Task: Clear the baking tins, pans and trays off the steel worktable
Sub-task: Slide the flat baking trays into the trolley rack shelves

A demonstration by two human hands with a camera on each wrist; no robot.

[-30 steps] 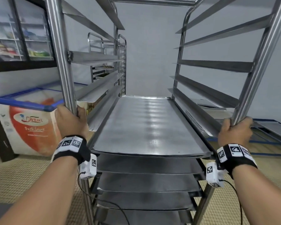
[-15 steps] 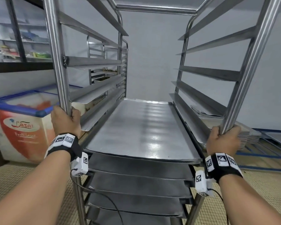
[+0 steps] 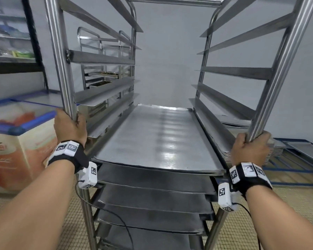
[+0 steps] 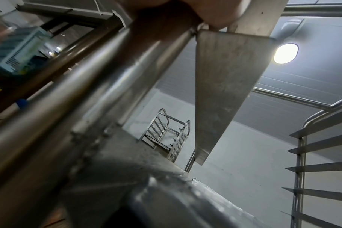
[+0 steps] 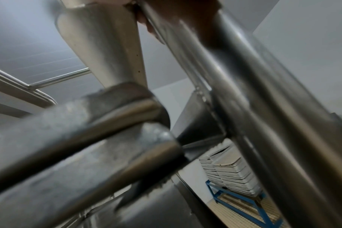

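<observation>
The step in hand looks like wheeling a loaded tray rack point(image 3: 65, 51). The steel worktable is not in view, so the next move probably calls for steering the trolley to where it is wanted. The left hand point(image 3: 69, 127) has its fingers wrapped tight round the near left upright; the right hand point(image 3: 249, 150) grips the near right upright point(image 3: 278, 69) likewise. Baking trays point(image 3: 155, 134) sit on the runners between the hands, more below. A stack of trays point(image 5: 230, 174) rests on a blue stand, far right.

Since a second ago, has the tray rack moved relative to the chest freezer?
Yes. The tray rack, gripped by the left hand and right hand, has rolled rightward, off the chest freezer, toward the stacked trays.
</observation>
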